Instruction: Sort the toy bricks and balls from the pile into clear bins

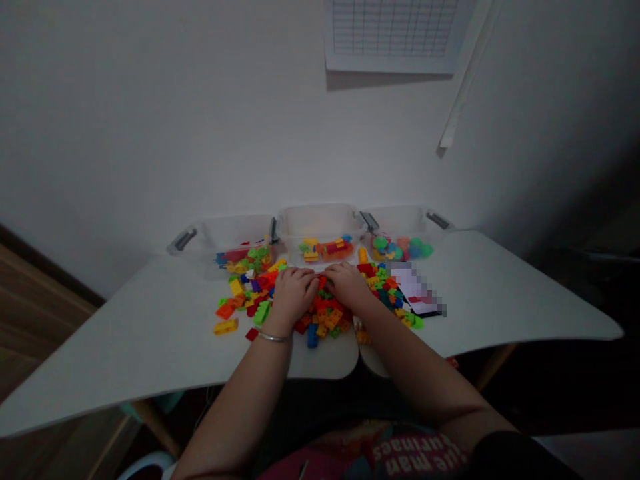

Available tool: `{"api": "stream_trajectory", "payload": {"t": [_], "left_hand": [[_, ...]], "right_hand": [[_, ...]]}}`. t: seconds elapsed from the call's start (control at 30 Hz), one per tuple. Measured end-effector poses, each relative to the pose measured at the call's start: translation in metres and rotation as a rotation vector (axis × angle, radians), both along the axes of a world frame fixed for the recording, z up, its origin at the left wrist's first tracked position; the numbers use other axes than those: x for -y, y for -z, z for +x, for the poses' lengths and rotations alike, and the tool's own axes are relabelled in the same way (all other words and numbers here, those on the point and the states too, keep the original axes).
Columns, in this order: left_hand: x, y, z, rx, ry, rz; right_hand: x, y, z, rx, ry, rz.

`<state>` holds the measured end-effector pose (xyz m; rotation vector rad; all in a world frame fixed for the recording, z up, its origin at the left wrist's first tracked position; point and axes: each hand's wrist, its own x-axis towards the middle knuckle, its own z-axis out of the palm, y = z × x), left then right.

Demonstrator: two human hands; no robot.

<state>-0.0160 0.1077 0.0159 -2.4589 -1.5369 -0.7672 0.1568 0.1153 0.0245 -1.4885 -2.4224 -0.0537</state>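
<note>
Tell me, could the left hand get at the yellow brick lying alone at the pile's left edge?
Probably yes: the yellow brick lies in the open on the table, left of the left hand, with only low loose bricks between.

On a brick heap (325,319), left hand (294,289) and right hand (351,284) together, three clear tubs (316,221) behind.

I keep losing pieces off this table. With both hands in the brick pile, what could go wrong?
1. The blue brick and orange brick lie by the front edge of the table, near the gap between its two halves; a sweep of the left hand or right hand could knock them off.
2. The room is dim, so similar colours may get mixed up.
</note>
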Motion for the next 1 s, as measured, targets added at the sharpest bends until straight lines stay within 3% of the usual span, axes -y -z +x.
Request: {"api": "stream_trajectory", "payload": {"t": [0.4,0.53,1.0], "left_hand": [[0.001,0.001,0.004,-0.069,-0.096,0.031],[-0.001,0.003,0.003,-0.059,-0.089,0.051],[-0.001,0.002,0.002,-0.022,-0.058,0.041]], "right_hand": [[-0.005,0.002,0.003,-0.021,0.024,0.025],[-0.006,0.004,0.003,-0.014,-0.039,0.024],[-0.013,-0.002,-0.001,0.101,-0.002,-0.007]]}}
